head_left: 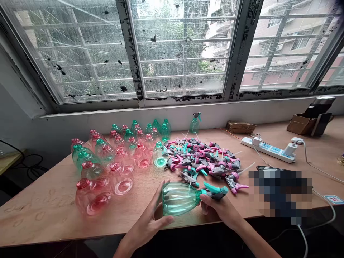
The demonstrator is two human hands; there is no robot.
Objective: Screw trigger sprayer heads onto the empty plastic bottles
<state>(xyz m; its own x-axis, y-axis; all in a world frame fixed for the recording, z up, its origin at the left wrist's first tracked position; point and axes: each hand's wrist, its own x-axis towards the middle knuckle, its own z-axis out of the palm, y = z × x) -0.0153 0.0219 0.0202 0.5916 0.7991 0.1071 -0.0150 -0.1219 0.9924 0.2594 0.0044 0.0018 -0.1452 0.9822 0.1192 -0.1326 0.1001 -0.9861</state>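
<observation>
Holding green spray bottle (178, 199) sideways in left hand (149, 220) and right hand (216, 207), lower centre, below piled spray heads (197, 160).

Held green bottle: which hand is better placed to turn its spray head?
Probably the right hand: it is at the spray head; the left hand holds the bottle by its base.

The rounded, translucent green plastic spray bottle (179, 199) is displaying a glossy, ribbed wall; the grey, pink and teal plastic trigger heads (201, 157) are looking smooth. The light-brown wooden tabletop (51, 211) is appearing near-matt; the grey metal window frame (233, 71) is showing rough patches.
</observation>
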